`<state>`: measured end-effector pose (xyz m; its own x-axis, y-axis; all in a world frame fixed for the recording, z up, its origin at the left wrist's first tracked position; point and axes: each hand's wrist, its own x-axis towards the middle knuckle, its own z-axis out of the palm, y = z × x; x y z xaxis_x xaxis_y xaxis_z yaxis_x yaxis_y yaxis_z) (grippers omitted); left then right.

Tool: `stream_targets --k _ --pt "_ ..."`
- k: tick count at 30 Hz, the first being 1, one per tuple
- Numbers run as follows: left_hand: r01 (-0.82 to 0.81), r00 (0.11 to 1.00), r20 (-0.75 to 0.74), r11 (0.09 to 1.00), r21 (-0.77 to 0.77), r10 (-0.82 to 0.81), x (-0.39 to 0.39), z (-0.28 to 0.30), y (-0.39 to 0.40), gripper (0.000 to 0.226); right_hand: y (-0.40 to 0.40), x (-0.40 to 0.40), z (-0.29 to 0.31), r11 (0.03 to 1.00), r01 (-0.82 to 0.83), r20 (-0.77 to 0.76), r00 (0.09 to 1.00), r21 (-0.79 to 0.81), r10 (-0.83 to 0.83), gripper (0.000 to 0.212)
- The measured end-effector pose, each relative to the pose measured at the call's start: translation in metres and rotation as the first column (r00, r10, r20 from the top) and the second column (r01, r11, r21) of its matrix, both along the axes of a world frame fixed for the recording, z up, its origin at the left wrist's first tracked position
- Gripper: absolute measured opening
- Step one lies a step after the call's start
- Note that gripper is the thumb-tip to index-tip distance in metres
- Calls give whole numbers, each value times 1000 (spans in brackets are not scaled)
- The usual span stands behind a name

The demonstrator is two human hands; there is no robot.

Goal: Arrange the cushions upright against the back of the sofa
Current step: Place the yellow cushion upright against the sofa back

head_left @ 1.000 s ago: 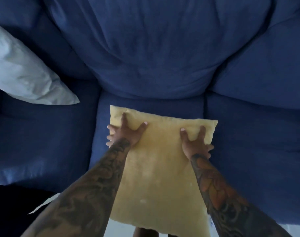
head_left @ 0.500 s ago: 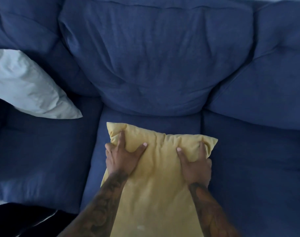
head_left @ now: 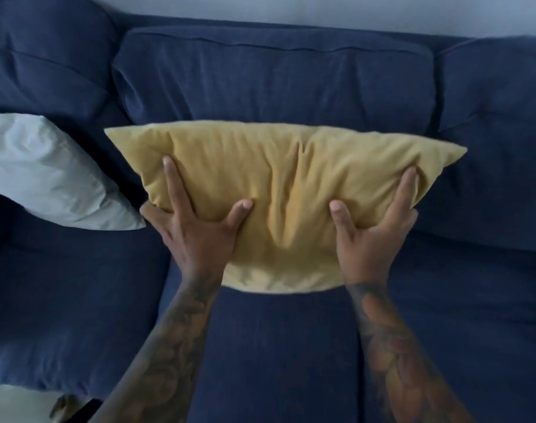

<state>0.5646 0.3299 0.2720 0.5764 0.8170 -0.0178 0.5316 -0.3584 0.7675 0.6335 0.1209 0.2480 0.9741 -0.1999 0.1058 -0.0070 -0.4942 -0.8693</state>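
A yellow cushion (head_left: 286,184) is held up in front of the middle back pad (head_left: 272,77) of the blue sofa, its lower edge just above the middle seat (head_left: 278,346). My left hand (head_left: 196,227) grips its left side, thumb on the front and fingers wrapped behind. Its right side is gripped the same way by my right hand (head_left: 373,236). Whether the cushion touches the back pad cannot be told. A pale grey cushion (head_left: 44,175) leans on the left part of the sofa.
The sofa's right back pad (head_left: 498,141) and right seat (head_left: 462,315) lie beside the cushion, the left seat (head_left: 77,300) under the grey cushion. A pale wall (head_left: 321,10) runs behind the sofa. Light floor (head_left: 13,404) shows at the bottom left.
The yellow cushion lay flat on the middle seat under my flat palms. Both hands closed on its sides and raised it up toward the back pad. The view has tilted up.
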Motion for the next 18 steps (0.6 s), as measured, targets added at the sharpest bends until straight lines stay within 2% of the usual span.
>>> stream_targets --k 6,12,15,18 --pt "97 993 -65 995 -18 -98 39 -25 26 125 11 34 -29 990 -1 -19 1000 -142 -2 113" --pt "165 986 34 986 -5 -165 48 -31 30 130 18 22 -35 999 38 -4 999 -25 -38 112" --pt "163 983 83 986 25 -165 48 -34 31 132 20 16 -37 998 58 51 997 -21 -57 114" --pt "153 986 59 987 45 -155 51 -33 36 132 20 23 -41 997 48 30 998 -58 -46 113"
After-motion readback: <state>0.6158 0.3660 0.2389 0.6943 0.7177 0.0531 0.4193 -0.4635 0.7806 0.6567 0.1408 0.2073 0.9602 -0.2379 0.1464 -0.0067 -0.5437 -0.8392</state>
